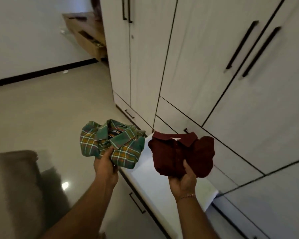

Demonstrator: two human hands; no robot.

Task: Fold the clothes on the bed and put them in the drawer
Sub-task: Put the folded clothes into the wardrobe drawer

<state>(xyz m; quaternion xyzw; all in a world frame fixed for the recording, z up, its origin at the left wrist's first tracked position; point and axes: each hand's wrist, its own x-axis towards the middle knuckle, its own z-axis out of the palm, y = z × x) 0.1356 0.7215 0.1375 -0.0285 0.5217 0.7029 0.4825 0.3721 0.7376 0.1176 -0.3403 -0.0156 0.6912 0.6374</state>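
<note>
My left hand (105,167) grips a folded green and yellow plaid shirt (113,144) by its near edge, thumb on top. My right hand (184,181) grips a folded maroon collared shirt (181,153) the same way. Both shirts are held side by side in the air above an open white drawer (150,180) pulled out from the bottom of the wardrobe. The drawer's pale inside shows between and below the two shirts.
A tall white wardrobe (205,57) with long black handles fills the right side. More drawers with small black handles (129,114) run along its base. The glossy tiled floor (41,118) lies to the left, a wooden unit (86,35) stands far back, and a grey bed edge (12,187) sits at lower left.
</note>
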